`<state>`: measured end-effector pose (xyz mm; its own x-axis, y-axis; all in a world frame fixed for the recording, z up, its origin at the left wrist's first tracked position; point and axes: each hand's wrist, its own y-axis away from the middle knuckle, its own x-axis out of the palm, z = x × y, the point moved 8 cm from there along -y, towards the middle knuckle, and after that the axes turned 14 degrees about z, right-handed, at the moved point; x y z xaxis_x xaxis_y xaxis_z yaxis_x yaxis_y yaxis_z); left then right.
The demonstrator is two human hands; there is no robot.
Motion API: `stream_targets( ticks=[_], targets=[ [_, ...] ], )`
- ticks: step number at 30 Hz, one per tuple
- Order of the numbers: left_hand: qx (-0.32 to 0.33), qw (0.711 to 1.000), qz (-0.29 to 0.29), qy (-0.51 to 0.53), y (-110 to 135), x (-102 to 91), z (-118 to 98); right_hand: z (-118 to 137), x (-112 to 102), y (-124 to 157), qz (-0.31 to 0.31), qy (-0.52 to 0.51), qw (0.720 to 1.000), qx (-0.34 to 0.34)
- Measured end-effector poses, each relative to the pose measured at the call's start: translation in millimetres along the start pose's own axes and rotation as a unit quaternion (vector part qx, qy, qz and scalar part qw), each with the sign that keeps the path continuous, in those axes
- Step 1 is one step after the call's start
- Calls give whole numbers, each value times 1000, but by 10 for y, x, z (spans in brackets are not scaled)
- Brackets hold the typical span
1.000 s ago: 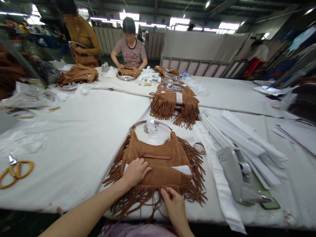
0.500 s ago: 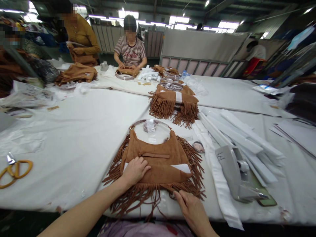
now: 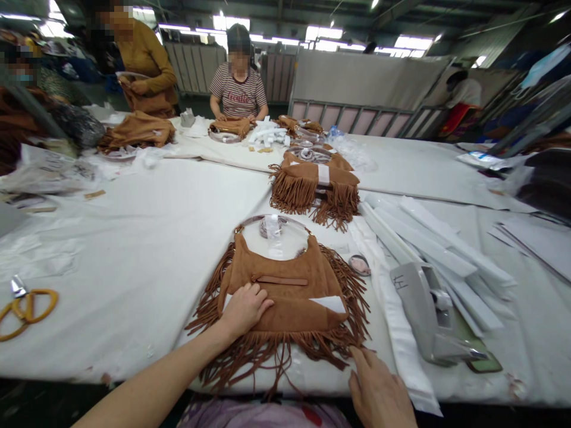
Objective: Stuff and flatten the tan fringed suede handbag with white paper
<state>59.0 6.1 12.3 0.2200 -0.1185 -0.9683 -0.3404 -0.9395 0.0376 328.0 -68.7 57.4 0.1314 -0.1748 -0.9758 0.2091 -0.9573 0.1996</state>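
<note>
A brown suede fringed handbag (image 3: 285, 267) lies flat in front of me, its fringe spread around the sides and bottom. My left hand (image 3: 247, 309) presses on its lower left part with fingers curled together against the folded edge. White pieces show at both lower sides of the bag. To the lower right, my right hand (image 3: 377, 383) is at the outer end of the bottom fringe (image 3: 330, 351), fingers loosely bent and thumb apart. Whether a fingertip touches a strand, I cannot tell. A wrapped strap coil (image 3: 272, 227) sits inside the bag's handle loop.
A grey tape dispenser (image 3: 428, 309) and white strips (image 3: 446, 249) lie on the right. Yellow-handled scissors (image 3: 29, 306) are at far left. More fringed bags (image 3: 314, 178) are stacked ahead. Co-workers handle brown bags across the table (image 3: 134, 238).
My right hand has moved right along the bottom fringe, from near its middle to its right end, and its fingers have opened. The left hand stays on the bag.
</note>
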Motion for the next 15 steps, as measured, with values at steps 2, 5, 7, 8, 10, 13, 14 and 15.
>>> stream_targets(
  ticks=[2,5,7,8,10,13,14,15],
  targets=[
    [1,1000,2,-1,-1,-4,0,124,-153,58,-22,-80,996,-33],
    [0,1000,3,-1,-6,-4,4,536,-135,35,58,-241,962,-118],
    [-2,1000,2,1,-6,-6,6,822,-43,-21,113,-288,939,-152],
    [-3,1000,0,2,-4,-9,6,931,-8,-57,120,-289,936,-161],
    [-3,1000,-2,5,4,-17,3,1080,28,-139,98,-265,945,-165],
    [-1,1000,-4,8,15,-29,-6,1278,58,-240,56,-190,965,-170],
    [-1,1000,-4,9,16,-32,-7,1362,78,-265,51,-159,971,-173],
    [-1,1000,-3,10,16,-34,-6,1452,105,-289,50,-126,975,-174]
  ],
)
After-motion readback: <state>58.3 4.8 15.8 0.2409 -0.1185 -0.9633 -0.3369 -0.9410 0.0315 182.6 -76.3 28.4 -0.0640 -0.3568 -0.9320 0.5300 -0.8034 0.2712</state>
